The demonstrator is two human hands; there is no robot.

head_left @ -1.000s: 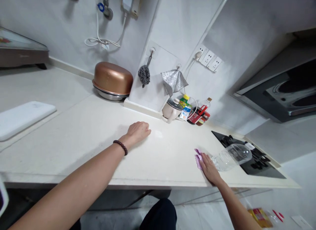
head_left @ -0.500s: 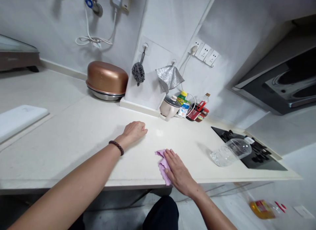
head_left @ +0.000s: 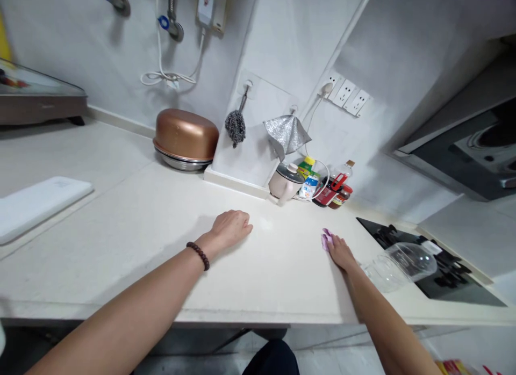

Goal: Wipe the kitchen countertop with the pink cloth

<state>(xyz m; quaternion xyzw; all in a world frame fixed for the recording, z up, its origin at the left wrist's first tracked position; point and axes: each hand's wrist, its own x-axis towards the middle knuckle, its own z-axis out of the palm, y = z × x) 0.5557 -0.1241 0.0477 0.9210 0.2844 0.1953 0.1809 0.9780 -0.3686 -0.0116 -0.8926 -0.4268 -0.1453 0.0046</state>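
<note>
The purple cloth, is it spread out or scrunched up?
Scrunched where it shows: the purple cloth sticks out wrinkled past the right hand. Under the hand, I cannot tell.

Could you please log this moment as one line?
right hand: on purple cloth | left hand: curled, on countertop | clear bottle: near cooktop

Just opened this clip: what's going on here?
A person is at a pale counter with both hands on or near it. The right hand has its fingers at a small purple cloth on the surface. The left hand, curled, seems to rest on the counter, with nothing visible in it. A clear bottle is to the right of the right hand, near the black cooktop. A small lidded pot sits toward the wall.
</note>
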